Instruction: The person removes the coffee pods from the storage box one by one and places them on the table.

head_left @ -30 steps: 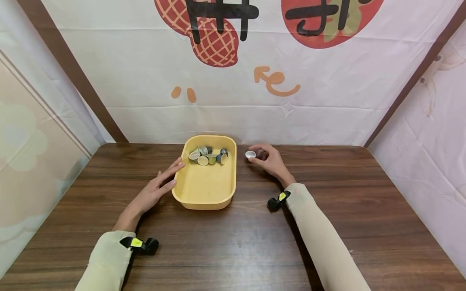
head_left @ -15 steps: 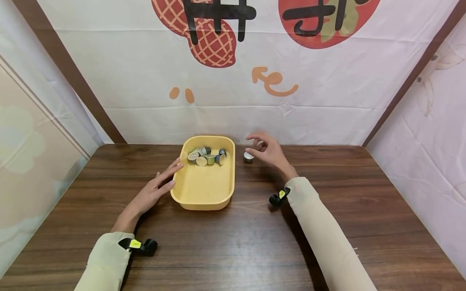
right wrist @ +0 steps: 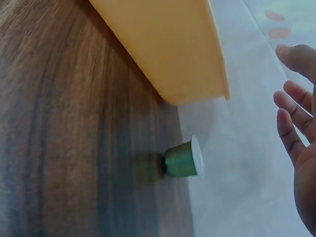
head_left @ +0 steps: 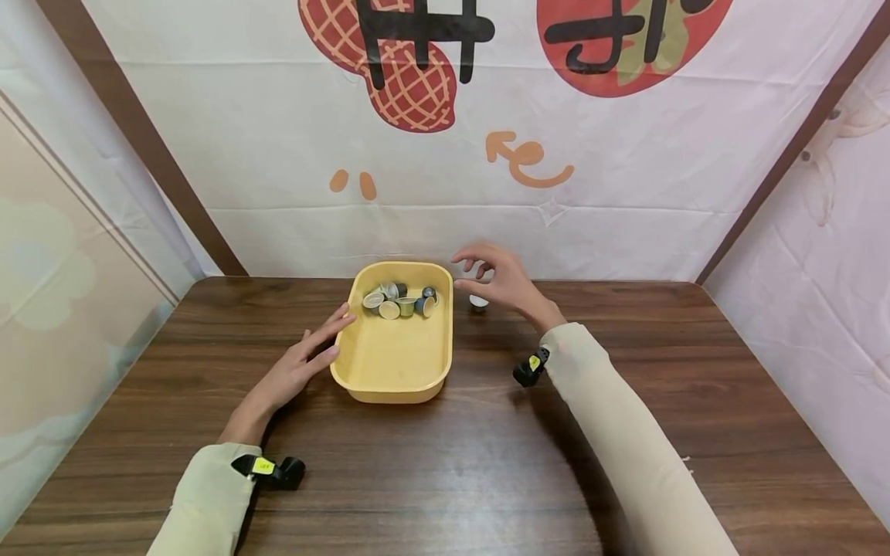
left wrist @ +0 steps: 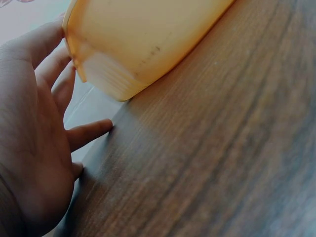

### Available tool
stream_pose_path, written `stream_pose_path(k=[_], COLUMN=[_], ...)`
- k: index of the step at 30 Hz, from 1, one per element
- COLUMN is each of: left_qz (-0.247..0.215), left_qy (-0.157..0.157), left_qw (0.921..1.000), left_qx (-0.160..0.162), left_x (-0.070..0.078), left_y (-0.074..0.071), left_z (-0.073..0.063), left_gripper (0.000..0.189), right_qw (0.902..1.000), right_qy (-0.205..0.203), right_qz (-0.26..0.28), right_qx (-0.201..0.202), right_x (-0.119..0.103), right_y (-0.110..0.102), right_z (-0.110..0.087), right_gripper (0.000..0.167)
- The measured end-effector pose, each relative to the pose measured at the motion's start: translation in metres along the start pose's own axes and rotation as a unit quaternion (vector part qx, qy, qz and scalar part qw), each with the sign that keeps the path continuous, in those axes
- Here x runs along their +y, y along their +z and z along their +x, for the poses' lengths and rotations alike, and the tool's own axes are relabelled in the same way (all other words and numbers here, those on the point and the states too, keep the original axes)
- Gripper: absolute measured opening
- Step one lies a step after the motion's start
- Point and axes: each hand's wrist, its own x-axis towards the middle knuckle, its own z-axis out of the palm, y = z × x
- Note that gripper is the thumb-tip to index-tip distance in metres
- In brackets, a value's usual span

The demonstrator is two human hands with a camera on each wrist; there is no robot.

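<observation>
though between hands [head_left: 293,371] [head_left: 504,279], capsule [right wrist: 180,160] nearer right

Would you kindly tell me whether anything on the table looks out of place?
One green capsule stands alone on the table, outside the yellow tray, looking left out because the other visible capsules lie inside.

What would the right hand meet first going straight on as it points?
The right hand would likely meet the yellow tub on its right side, or pass above it; height unclear.

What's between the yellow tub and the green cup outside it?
Only bare tabletop lies between the yellow tub and the green cup, in the right wrist view.
</observation>
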Motion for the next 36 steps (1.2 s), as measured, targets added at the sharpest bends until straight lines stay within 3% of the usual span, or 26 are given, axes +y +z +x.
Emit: stream_pose_path(k=[8,17,25,36], left_qz=[-0.007,-0.007,-0.009,-0.008], left_qy=[0.005,0.004,0.004,0.001], left_qw=[1.0000,1.0000,0.9999,0.9999], left_qx=[-0.004,-0.001,-0.006,-0.008], left_x=[-0.002,-0.001,-0.002,-0.003], left_y=[-0.001,-0.002,-0.002,-0.002], left_z=[0.001,0.001,0.000,0.002], left_gripper=[0.052,0.052,0.052,0.052], right_qw=[0.9925,0.9708,0.9532,0.9271], right_qy=[-0.041,-0.008,0.030,0.045], right_qz=[-0.053,-0.100,-0.092,-0.122], right_qx=[-0.102,-0.218,-0.286,-0.351], right_x=[-0.013,-0.019,-0.016,-0.018], right_y=[0.010,0.027,0.038,0.044], right_z=[0.026,0.042,0.046,0.056], right_gripper=[0.033,0.034,0.037,0.038])
